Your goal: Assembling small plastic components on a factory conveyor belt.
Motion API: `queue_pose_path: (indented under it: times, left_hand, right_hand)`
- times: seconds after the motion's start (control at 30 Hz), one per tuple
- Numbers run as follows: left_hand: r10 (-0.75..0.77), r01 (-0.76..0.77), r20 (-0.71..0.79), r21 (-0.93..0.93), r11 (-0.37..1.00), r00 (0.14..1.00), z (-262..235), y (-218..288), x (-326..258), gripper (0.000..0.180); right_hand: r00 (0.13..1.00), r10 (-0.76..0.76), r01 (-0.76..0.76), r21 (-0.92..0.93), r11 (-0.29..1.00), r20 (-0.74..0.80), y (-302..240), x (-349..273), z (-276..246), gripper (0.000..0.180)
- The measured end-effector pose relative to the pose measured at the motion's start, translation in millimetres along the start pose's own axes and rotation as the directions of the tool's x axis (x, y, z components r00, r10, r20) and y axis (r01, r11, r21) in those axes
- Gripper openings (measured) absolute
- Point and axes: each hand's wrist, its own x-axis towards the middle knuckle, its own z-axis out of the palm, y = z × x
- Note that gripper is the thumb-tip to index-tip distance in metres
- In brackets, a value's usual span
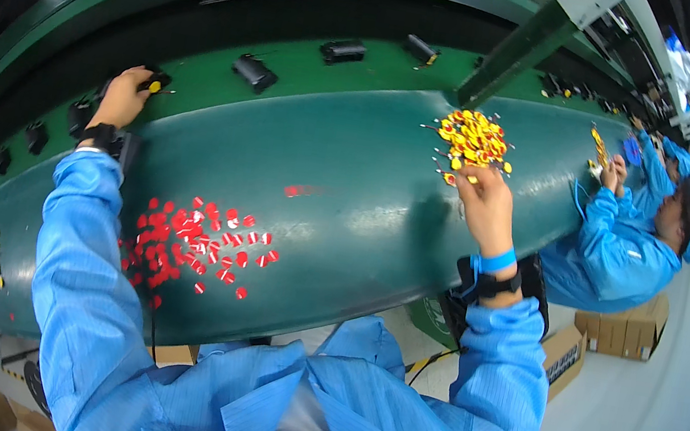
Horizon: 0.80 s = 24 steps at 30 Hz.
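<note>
Blue sleeves nearest the lens. My right hand [484, 203]: grip pinched shut on one small yellow part [470, 178], at the near edge of the yellow pile [473, 138]. My left hand [122, 97]: grip closed over a black component [154, 82] on the belt. Red discs [191, 245] lie between, on the green worktop [364, 209].

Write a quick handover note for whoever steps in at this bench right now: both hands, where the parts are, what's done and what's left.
Left hand: on a black part with a yellow dot on the belt.
Right hand: fingertips at the near edge of the yellow pile, grip unclear.
Red-and-white pieces lie spread on the green bench, untouched.
Done: one part on the belt shows yellow.
Left: other black parts up the belt show none.
</note>
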Motion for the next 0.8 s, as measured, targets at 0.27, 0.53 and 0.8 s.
queue_pose_path:
  times: [0.27, 0.53, 0.8]
  left_hand:
    - [-0.098, 0.057, -0.112, -0.321, 0.945, 0.989, -16, 11, -18, 0.041]
    - [0.047, -0.037, 0.01, -0.458, 0.888, 0.999, -53, 124, -116, 0.022]
    - [0.085, 0.29, 0.318, -0.925, 0.246, 0.944, -23, 244, -178, 0.018]
  right_hand:
    - [0.977, -0.194, 0.213, -0.475, 0.854, 0.089, 15, 81, 47, 0.014]
    - [0.997, -0.05, 0.049, -0.026, 0.998, -0.052, 9, 95, 56, 0.008]
    - [0.97, -0.181, -0.144, 0.982, 0.121, 0.165, -105, -31, 44, 0.008]
